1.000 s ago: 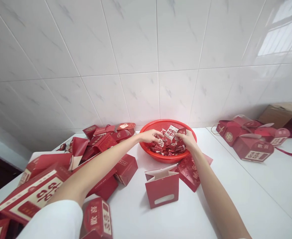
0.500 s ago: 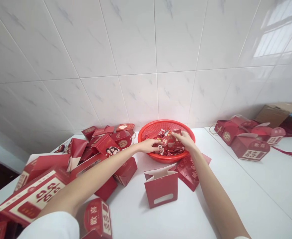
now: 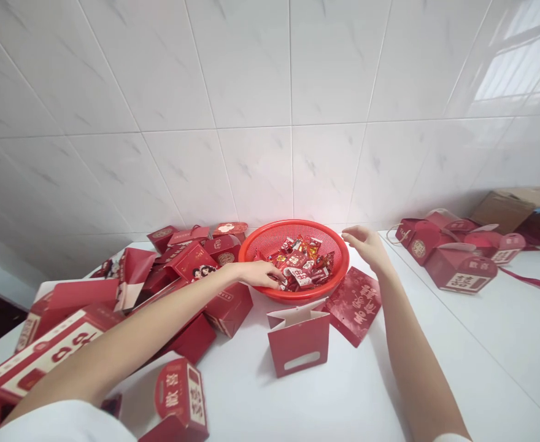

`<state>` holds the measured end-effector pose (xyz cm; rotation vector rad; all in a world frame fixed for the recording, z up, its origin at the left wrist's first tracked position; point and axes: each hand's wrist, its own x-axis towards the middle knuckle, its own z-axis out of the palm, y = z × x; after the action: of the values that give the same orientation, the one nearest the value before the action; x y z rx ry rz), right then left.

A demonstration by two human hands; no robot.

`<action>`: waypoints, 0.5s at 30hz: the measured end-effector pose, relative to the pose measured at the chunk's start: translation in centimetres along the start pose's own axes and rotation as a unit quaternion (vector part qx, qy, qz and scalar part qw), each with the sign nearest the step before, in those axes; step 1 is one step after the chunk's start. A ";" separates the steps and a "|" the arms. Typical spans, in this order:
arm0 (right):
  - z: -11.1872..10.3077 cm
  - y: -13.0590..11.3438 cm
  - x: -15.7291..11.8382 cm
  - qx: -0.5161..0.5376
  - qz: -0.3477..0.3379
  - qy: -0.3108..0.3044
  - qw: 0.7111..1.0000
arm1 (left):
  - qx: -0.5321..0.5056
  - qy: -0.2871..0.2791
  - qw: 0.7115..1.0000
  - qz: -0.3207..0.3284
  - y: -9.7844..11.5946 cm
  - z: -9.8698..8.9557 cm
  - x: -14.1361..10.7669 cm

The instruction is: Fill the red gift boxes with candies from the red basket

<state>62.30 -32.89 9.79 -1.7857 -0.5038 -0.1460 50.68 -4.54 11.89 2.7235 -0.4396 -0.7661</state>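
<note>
Wrapped sweets lie heaped in a red plastic basket, between the two hands. The left hand reaches over the basket's near-left rim, its fingers loosely bent and their tips at the edge of the heap; whether they have hold of a sweet, I cannot tell. The right hand hangs just outside the right-hand rim, fingers loosely extended, with nothing visible in its grasp.

Beyond both hands, the tiled wall rises close behind the basket's far rim, leaving little room on that side. Nearer the person than the hands, an open-topped red bag stands upright, its mouth near the basket's front edge. A flat red packet lies just below the right hand, beside the bag.

Left of the left hand, a pile of red boxes crowds close, some of it under that forearm. White table lies bare from the right forearm across to a cluster of red boxes with handles, well apart from the right hand; more bare surface runs in front of the bag.
</note>
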 end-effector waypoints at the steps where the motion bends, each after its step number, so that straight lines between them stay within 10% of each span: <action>1: -0.7 -0.1 -0.1 -0.024 0.007 -0.013 1.000 | 0.003 0.001 1.000 -0.009 -0.1 -0.1 -0.4; 7: -3.4 0.4 -0.5 -0.237 0.119 -0.109 0.958 | -0.072 0.150 0.983 0.082 3.1 -1.0 -4.7; 15: -3.3 3.6 -1.2 -0.268 0.199 -0.197 0.922 | -0.011 0.128 0.978 0.162 8.7 1.9 -9.1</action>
<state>63.17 -37.06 7.11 -2.4372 -0.3903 0.4061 40.42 -9.56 17.43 2.5867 -0.7813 -0.3272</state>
